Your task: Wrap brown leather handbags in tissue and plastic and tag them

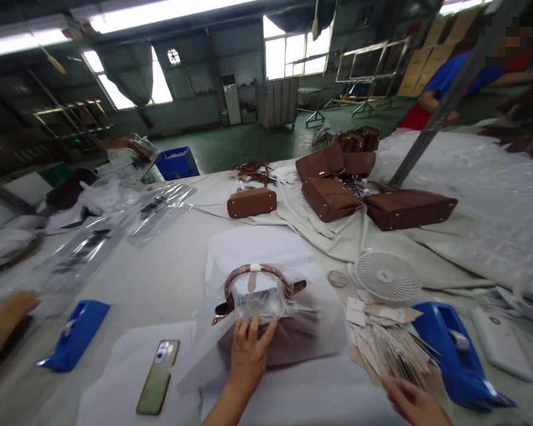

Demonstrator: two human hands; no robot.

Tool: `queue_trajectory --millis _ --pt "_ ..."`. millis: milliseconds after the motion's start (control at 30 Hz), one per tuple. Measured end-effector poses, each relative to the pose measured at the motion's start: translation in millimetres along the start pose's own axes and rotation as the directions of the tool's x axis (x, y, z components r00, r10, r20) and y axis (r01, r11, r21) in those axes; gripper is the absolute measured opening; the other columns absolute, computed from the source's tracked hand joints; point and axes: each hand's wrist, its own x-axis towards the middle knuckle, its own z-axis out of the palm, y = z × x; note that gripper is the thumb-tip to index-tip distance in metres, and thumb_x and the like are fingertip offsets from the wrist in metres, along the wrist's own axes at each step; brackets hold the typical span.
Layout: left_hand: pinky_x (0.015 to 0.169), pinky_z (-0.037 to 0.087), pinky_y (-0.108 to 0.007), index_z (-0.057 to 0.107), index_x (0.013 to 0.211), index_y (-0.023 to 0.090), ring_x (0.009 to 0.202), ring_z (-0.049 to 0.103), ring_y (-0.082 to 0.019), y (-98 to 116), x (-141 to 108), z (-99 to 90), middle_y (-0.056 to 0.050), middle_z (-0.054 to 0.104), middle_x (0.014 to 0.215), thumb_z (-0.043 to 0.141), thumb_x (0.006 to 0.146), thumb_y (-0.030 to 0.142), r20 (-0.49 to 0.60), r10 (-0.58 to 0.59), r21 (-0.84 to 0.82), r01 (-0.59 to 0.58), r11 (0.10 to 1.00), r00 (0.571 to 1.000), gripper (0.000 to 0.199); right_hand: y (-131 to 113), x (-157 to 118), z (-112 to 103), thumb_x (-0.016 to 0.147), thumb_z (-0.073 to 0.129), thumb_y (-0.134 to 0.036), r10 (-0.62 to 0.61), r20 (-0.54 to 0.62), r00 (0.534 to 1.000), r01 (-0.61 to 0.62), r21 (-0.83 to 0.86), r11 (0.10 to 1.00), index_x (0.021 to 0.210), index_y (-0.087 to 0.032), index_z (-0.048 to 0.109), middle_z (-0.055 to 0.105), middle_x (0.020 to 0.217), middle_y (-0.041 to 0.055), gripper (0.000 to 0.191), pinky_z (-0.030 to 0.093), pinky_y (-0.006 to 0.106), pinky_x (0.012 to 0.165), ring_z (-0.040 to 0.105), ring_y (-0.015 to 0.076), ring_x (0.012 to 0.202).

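Observation:
A brown handbag lies on white tissue paper, partly covered by a thin sheet. Its arched handle is wrapped in clear film with a white band at the top. My left hand rests on the handbag's covered front, just below the handle, with its fingers spread. At the lower right, my right hand is beside the paper's edge and just below a pile of paper tags. Its fingers are bent together; whatever lies between them is hidden.
Blue tape dispensers stand on both sides. A phone lies left, a white fan right. Several brown handbags sit at the back. A person in blue is behind a slanted post.

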Motion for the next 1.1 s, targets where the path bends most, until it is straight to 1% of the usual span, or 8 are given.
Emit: queue_trajectory --millis 100,167,300,467,600,733,867,1100 --pt "0.105 0.040 -0.051 0.037 0.141 0.043 0.111 0.047 -0.026 -2.7 -2.2 0.6 -0.006 0.048 0.134 0.071 0.076 0.022 -0.008 0.019 -0.012 -0.019 1.000 1.000 0.077 -99.4 -38.4 72.0 0.066 0.063 -0.060 -0.252 0.152 0.956 0.244 0.071 0.967 0.071 -0.020 0.073 0.067 0.060 0.0050 0.042 0.051 0.031 0.060 0.061 0.0210 0.059" --pt "0.105 0.040 -0.050 0.038 0.141 0.043 0.111 0.047 -0.026 -4.4 -2.9 2.0 -0.005 0.048 0.134 0.071 0.076 0.022 -0.031 0.021 -0.015 -0.022 1.000 0.999 0.076 -155.0 -57.4 109.2 0.070 0.064 -0.059 -0.349 0.263 0.899 0.301 0.205 0.931 0.075 -0.019 0.073 0.066 0.064 0.0037 0.042 0.050 0.029 0.060 0.059 0.0187 0.061" --pt "0.105 0.040 -0.049 0.042 0.138 0.043 0.110 0.048 -0.025 -7.1 -3.0 7.0 -0.004 0.050 0.133 0.069 0.079 0.026 -0.106 0.008 -0.039 -0.012 0.999 0.994 0.067 -206.7 -61.9 157.2 0.066 0.071 -0.061 -0.371 0.297 0.880 0.219 0.440 0.871 0.078 -0.018 0.072 0.067 0.069 0.0030 0.045 0.049 0.027 0.059 0.057 0.0158 0.060" --pt "0.104 0.040 -0.046 0.043 0.138 0.040 0.110 0.048 -0.024 -11.9 -4.9 10.5 -0.004 0.051 0.134 0.066 0.082 0.028 -0.145 0.021 -0.061 -0.030 0.998 0.989 0.062 -201.0 -39.1 189.7 0.060 0.075 -0.061 -0.256 0.279 0.925 0.105 0.462 0.881 0.063 -0.016 0.068 0.064 0.060 0.0026 0.045 0.042 0.025 0.049 0.053 0.0133 0.051" --pt "0.107 0.037 -0.043 0.056 0.127 0.035 0.113 0.047 -0.022 -17.7 -7.2 3.3 -0.001 0.051 0.137 0.060 0.086 0.026 -0.107 0.035 -0.091 -0.044 0.995 0.994 0.043 -193.3 -31.6 203.2 0.063 0.072 -0.056 -0.187 0.233 0.954 0.068 0.438 0.897 0.059 -0.017 0.065 0.065 0.058 0.0036 0.039 0.040 0.025 0.044 0.054 0.0141 0.049" --pt "0.102 0.040 -0.043 0.056 0.127 0.024 0.103 0.051 -0.022 -20.7 7.3 -15.0 -0.005 0.056 0.129 0.053 0.085 0.020 -0.023 0.043 -0.102 -0.045 0.994 0.999 0.042 -192.1 -28.9 210.0 0.062 0.070 -0.049 -0.137 0.194 0.971 0.036 0.447 0.894 0.061 -0.017 0.067 0.067 0.059 0.0051 0.032 0.039 0.024 0.042 0.055 0.0144 0.047" --pt "0.081 0.047 -0.043 0.044 0.138 0.027 0.082 0.054 -0.021 -16.0 38.7 -30.0 -0.006 0.062 0.100 0.053 0.087 0.020 0.123 0.000 -0.047 0.006 0.999 0.992 0.052 -193.8 -28.0 212.2 0.065 0.069 -0.047 -0.138 0.180 0.974 0.043 0.454 0.890 0.061 -0.017 0.068 0.068 0.057 0.0056 0.030 0.038 0.024 0.041 0.055 0.0155 0.047" --pt "0.080 0.046 -0.042 0.053 0.130 0.025 0.081 0.052 -0.020 -12.9 47.0 -22.6 -0.004 0.058 0.093 0.054 0.089 0.022 0.136 -0.018 -0.012 0.020 1.000 0.991 0.041 -187.9 -42.2 216.5 0.065 0.072 -0.044 -0.131 0.162 0.978 0.023 0.539 0.842 0.075 -0.015 0.074 0.070 0.064 0.0044 0.031 0.043 0.024 0.047 0.058 0.0158 0.055"
